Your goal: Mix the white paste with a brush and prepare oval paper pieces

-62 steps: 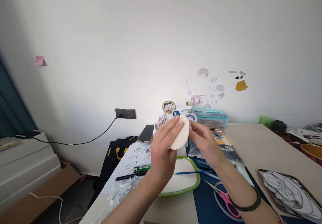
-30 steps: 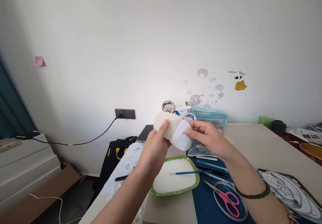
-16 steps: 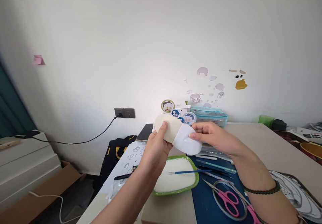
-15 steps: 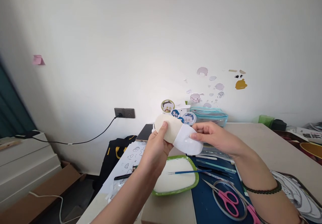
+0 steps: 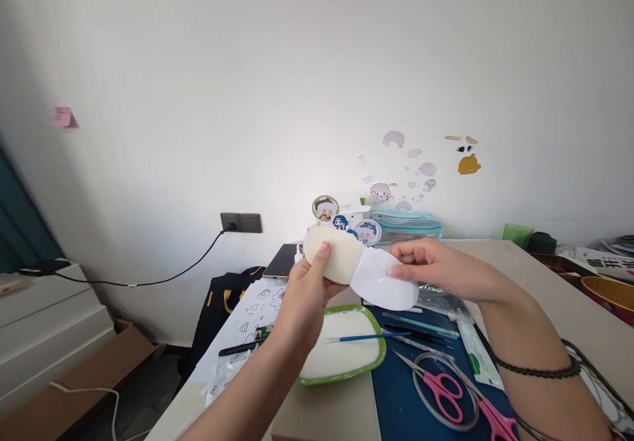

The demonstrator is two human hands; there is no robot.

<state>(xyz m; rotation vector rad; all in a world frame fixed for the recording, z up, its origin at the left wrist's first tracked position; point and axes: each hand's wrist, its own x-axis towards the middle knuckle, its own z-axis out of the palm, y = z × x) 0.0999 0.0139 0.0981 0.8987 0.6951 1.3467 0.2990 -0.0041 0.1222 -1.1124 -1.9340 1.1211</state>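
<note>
Above the desk, my left hand [image 5: 314,289] grips a cream-coloured rounded piece [image 5: 341,259], thumb on its face. My right hand [image 5: 421,263] pinches a glossy white sheet [image 5: 384,282] between thumb and fingers. The white sheet meets the cream piece along its right side, and more cream surface shows between my hands. Below them lies a green-rimmed tray [image 5: 379,355] with a white inside, and a blue brush [image 5: 369,338] rests across it.
Pink-handled scissors [image 5: 443,388] lie on a blue mat [image 5: 396,401] at the right. A clear pencil case [image 5: 409,225] and round stickers [image 5: 325,208] stand by the wall. Drawn paper [image 5: 247,315] and a phone [image 5: 282,261] are at the left.
My right hand has moved right with the white sheet, which now overlaps less of the cream piece, leaving more of it bare. The view has shifted slightly.
</note>
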